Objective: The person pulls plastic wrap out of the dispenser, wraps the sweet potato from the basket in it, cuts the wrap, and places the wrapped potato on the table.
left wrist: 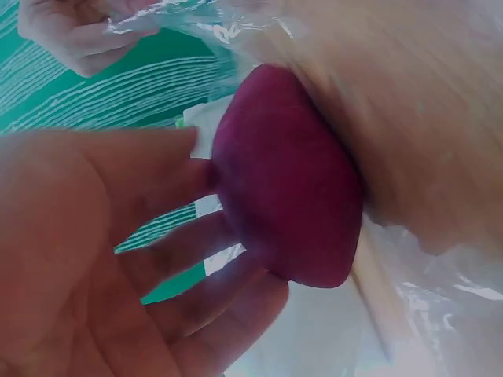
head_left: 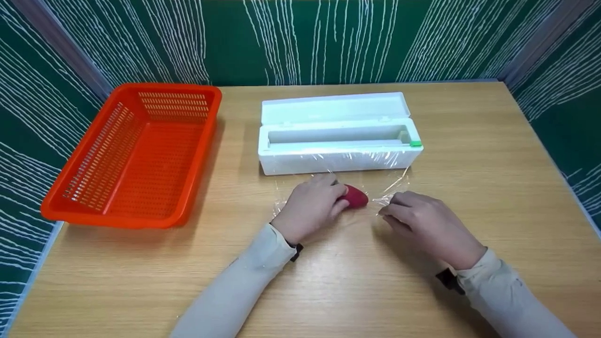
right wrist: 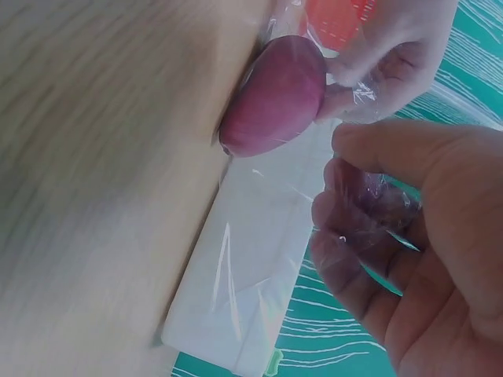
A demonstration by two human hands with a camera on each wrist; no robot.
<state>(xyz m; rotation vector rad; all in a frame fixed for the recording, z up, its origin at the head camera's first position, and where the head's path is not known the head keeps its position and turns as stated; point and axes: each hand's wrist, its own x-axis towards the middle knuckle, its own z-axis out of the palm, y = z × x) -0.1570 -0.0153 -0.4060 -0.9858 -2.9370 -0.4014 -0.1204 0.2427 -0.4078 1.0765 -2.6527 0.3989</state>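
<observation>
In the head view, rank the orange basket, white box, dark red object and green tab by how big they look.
1. Orange basket
2. White box
3. Dark red object, partly covered by the left hand
4. Green tab

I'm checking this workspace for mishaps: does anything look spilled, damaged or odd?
Nothing stands out. The clear film is bunched where the right hand pinches it, likely just from handling. The purplish-red object looks whole where visible, the white box sits flat, and no spill shows.
</observation>
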